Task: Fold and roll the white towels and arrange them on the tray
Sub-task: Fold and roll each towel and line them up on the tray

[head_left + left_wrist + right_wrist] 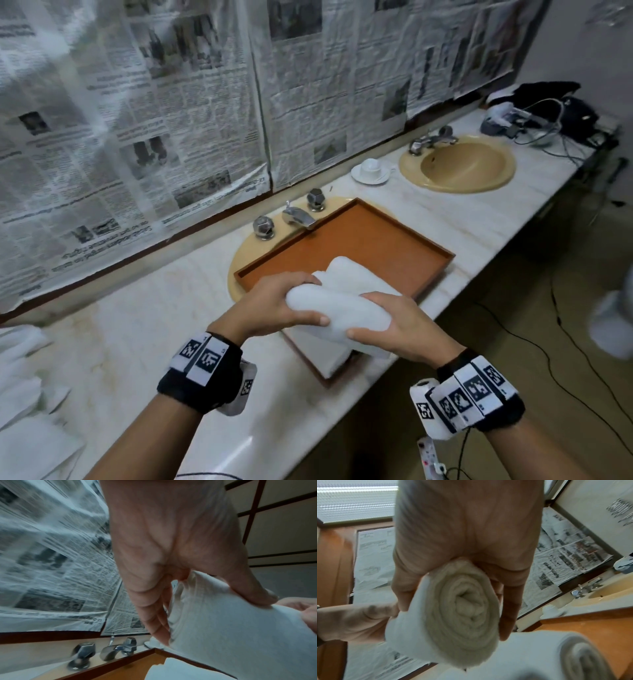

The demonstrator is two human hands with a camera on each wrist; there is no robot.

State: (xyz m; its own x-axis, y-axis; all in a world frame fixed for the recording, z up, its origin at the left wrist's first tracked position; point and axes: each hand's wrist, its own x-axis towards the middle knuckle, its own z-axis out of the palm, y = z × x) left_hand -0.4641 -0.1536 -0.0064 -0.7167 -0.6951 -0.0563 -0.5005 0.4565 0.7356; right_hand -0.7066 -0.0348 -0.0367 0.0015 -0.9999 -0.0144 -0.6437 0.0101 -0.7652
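I hold one rolled white towel (339, 315) in the air with both hands, just above the near part of the brown tray (394, 236) that lies over a sink on the worktop (144, 329). My left hand (274, 305) grips its left end, and my right hand (400, 325) is curled around its right end. Other rolled towels (346, 277) already lie in the tray under it, and more white towels (24, 394) wait at the far left.

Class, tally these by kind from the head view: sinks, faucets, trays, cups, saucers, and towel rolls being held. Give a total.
Sinks: 2
Faucets: 2
Tray: 1
Cup: 1
Saucer: 1
Held towel roll: 1
Total: 8
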